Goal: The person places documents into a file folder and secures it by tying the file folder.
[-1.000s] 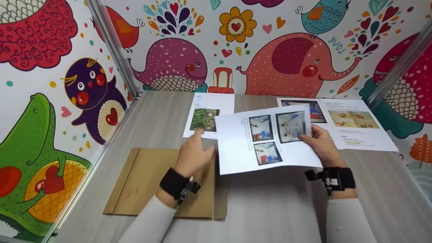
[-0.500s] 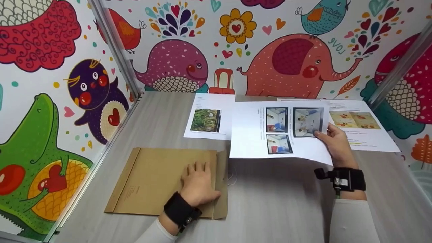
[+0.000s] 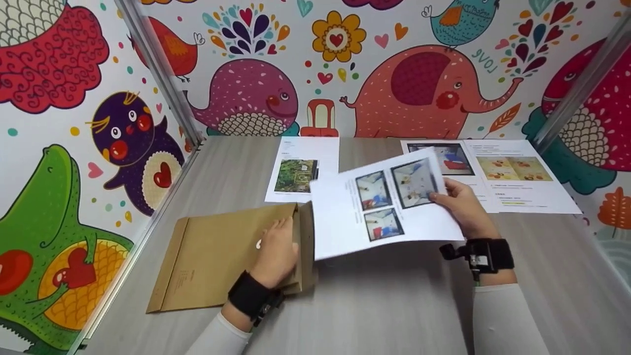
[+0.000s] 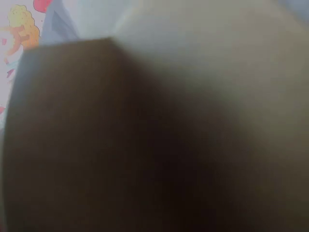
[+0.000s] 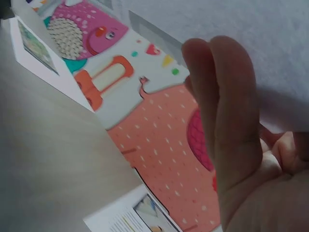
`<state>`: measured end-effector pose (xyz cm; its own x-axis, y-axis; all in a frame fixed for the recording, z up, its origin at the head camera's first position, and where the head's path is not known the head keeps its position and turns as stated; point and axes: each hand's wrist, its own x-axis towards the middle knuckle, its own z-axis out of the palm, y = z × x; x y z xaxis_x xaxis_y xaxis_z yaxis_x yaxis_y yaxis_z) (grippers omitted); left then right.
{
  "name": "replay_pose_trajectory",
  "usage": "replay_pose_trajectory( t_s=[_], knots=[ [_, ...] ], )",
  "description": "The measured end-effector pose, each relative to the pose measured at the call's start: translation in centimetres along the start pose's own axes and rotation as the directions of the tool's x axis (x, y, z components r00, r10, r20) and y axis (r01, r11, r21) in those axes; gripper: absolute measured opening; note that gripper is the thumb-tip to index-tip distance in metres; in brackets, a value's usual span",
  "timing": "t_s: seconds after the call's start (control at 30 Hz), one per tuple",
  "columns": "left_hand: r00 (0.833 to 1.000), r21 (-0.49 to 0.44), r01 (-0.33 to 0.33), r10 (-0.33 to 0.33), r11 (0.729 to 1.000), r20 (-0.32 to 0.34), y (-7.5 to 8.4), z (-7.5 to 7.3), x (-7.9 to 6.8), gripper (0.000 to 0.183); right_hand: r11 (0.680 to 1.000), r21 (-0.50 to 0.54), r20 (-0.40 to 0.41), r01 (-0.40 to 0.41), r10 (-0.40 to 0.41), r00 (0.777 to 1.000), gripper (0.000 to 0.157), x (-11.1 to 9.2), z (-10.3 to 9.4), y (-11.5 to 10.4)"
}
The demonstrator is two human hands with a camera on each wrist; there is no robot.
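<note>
A brown paper envelope [image 3: 222,251] lies on the left of the table, its right end raised and its mouth parted. My left hand [image 3: 273,259] grips it near that end, fingers over the upper face; where the thumb tip sits is hard to tell. Brown paper [image 4: 63,135] fills most of the left wrist view, dark and blurred. My right hand [image 3: 468,209] pinches a printed sheet [image 3: 340,222] by its right edge, thumb on the printed face and fingers behind. The sheet is tilted above the table, its left edge beside the envelope's mouth.
One printed page [image 3: 308,148] with a green picture lies at the back middle. Further printed pages [image 3: 537,195] overlap at the back right. Walls with cartoon animals [image 3: 414,93] close in the back and the sides of the grey table [image 3: 384,310].
The left hand came down onto the envelope and has lifted its right end, parting the mouth. The right hand's sheet went up and right, then back left and down, tilting.
</note>
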<state>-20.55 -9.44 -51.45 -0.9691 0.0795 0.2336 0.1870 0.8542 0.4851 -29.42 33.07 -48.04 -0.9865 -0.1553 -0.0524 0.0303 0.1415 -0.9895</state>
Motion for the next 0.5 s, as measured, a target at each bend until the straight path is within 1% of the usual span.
replay_pose_trajectory(
  t_s=[0.03, 0.1, 0.13, 0.2, 0.3, 0.4, 0.5],
  knots=[
    [0.998, -0.002, -0.036, 0.036, 0.999, -0.047, -0.1, 0.0, 0.3, 0.055, 1.0, -0.024, 0.02, 0.001, -0.001, 1.0, 0.058, 0.0, 0.3, -0.1],
    [0.987, -0.002, -0.098, 0.097, 0.995, -0.127, -0.4, 0.1, 0.7, 0.056, 0.999, -0.048, 0.046, 0.009, -0.006, 0.999, 0.056, 0.0, 1.0, -0.2],
    [0.98, -0.002, -0.121, 0.119, 0.993, -0.159, -0.5, 0.2, 0.9, 0.056, 0.998, -0.053, 0.054, 0.015, -0.012, 0.998, 0.055, 0.1, 1.2, -0.2],
    [0.97, 0.002, -0.154, 0.151, 0.988, -0.193, -0.6, 0.3, 1.4, 0.055, 0.999, -0.043, 0.064, 0.024, -0.021, 0.998, 0.053, 0.1, 1.8, -0.3],
    [0.968, -0.007, -0.168, 0.163, 0.986, -0.191, -0.3, 0.2, 1.9, 0.055, 0.999, -0.025, 0.072, 0.027, -0.026, 0.997, 0.053, 0.1, 2.4, -0.5],
    [0.974, -0.044, -0.165, 0.156, 0.985, -0.167, 0.2, 0.1, 2.3, 0.055, 0.999, -0.02, 0.082, 0.028, -0.026, 0.996, 0.053, 0.1, 3.0, -0.7],
    [0.98, -0.079, -0.154, 0.142, 0.985, -0.137, 0.6, -0.1, 2.4, 0.057, 0.999, -0.02, 0.075, 0.031, -0.029, 0.997, 0.052, 0.2, 3.6, -0.8]
  ],
)
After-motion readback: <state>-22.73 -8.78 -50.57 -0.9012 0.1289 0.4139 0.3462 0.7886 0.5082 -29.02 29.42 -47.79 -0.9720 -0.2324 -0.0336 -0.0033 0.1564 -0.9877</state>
